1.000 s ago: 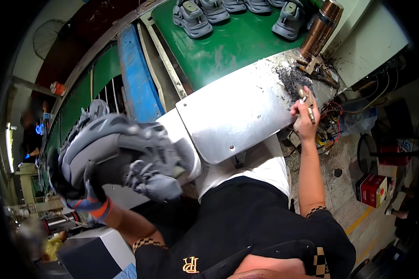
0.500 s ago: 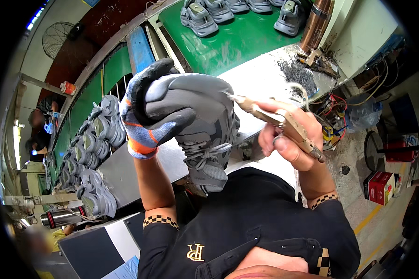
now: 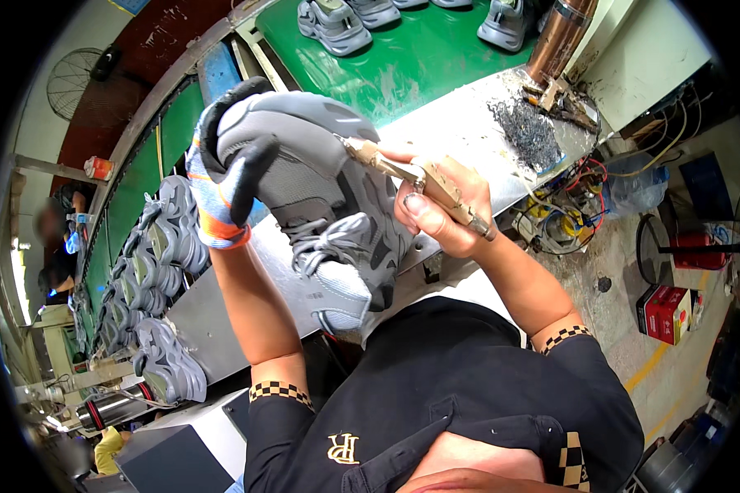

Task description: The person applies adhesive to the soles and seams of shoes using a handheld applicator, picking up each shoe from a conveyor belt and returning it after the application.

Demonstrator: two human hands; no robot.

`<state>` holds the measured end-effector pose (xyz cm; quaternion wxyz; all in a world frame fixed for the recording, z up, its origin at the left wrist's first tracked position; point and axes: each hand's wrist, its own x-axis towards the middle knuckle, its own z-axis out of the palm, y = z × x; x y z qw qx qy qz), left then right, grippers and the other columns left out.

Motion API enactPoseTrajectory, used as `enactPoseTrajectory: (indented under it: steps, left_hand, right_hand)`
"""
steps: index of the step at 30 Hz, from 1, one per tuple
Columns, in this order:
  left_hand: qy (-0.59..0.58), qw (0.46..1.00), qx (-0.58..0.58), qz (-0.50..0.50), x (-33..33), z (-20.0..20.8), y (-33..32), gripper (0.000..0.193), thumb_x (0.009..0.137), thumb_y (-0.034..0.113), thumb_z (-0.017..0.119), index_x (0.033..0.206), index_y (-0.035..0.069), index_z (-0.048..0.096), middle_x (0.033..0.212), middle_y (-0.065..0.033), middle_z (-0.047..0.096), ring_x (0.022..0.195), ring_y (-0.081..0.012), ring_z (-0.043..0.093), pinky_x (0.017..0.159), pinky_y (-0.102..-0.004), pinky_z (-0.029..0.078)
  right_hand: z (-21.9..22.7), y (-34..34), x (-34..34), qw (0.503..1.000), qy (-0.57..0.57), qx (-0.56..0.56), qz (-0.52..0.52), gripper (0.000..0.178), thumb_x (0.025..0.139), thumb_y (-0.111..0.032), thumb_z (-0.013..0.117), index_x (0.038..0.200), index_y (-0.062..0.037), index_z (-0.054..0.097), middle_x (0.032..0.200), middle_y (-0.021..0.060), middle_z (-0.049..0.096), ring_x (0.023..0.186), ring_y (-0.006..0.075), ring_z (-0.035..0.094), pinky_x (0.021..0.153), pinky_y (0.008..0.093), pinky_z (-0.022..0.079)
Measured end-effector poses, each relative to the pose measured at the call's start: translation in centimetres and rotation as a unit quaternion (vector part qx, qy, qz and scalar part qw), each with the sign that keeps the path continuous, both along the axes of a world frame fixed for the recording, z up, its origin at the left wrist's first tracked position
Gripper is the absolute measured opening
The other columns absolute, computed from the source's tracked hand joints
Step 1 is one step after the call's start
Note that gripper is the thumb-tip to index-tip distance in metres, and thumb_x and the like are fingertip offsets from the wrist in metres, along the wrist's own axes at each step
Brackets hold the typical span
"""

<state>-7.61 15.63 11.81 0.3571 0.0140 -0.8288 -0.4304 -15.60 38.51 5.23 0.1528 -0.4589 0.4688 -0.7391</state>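
Note:
A grey lace-up sneaker [image 3: 308, 177] is held up in front of me, toe away from me and heel toward my chest. My left hand [image 3: 222, 168], in a blue, orange and black work glove, is closed round its toe end, the thumb over the upper. In my bare right hand [image 3: 456, 209] is a brass-coloured metal tool [image 3: 442, 187] with a slim pointed nozzle. That nozzle's tip lies at the seam between sole and upper near the toe; whether it touches I cannot tell. The palm side of the left hand is hidden behind the shoe.
Several grey sneakers stand on the green conveyor [image 3: 386, 78] ahead, and more crowd the rack [image 3: 152, 246] at left. A copper-coloured cylinder [image 3: 561, 37] stands at the bench's [image 3: 436, 115] far right, near dark residue. Loose cables [image 3: 563, 218] hang at right; a red box [image 3: 664, 314] sits on the floor.
Both hands have moved left, carrying the sneaker and tool. The sneaker has turned, its toe pointing further left. The tool's tip has shifted from the shoe's right edge onto the toe seam.

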Motion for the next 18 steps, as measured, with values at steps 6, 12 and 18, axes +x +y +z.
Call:
enactPoseTrajectory:
  steps: [6,12,18]
  left_hand:
    - [0.017,0.997,0.060,-0.044,-1.0,-2.4,-3.7,0.054,0.077,0.026,0.067,0.122,-0.001,0.054,0.121,-0.0146,0.059,0.111,-0.0233,0.055,0.099,-0.0351,0.040]
    - [-0.007,0.996,0.082,-0.034,-1.7,-4.2,-6.0,0.057,0.083,0.037,0.059,0.124,-0.002,0.054,0.120,-0.0128,0.059,0.109,-0.0215,0.055,0.097,-0.0325,0.039]
    - [-0.003,0.990,0.140,-0.020,-1.4,-4.2,-5.3,0.061,0.088,0.041,0.050,0.128,-0.004,0.049,0.124,-0.0148,0.054,0.114,-0.0241,0.053,0.099,-0.0356,0.039]
  right_hand:
    - [-5.4,-0.3,0.9,0.999,-0.041,-0.018,-0.001,0.045,0.088,-0.008,0.051,0.129,0.0095,0.042,0.063,0.0078,0.054,0.053,0.0122,0.051,0.050,0.0250,0.041]
    - [-7.7,-0.5,1.2,1.000,-0.017,-0.016,-0.008,0.045,0.086,-0.005,0.051,0.127,0.0103,0.044,0.064,0.0086,0.056,0.052,0.0112,0.052,0.050,0.0251,0.044]
    - [-8.8,-0.3,2.5,0.999,-0.043,-0.030,0.006,0.045,0.086,-0.006,0.051,0.128,0.0098,0.044,0.064,0.0076,0.056,0.054,0.0107,0.053,0.051,0.0245,0.044]
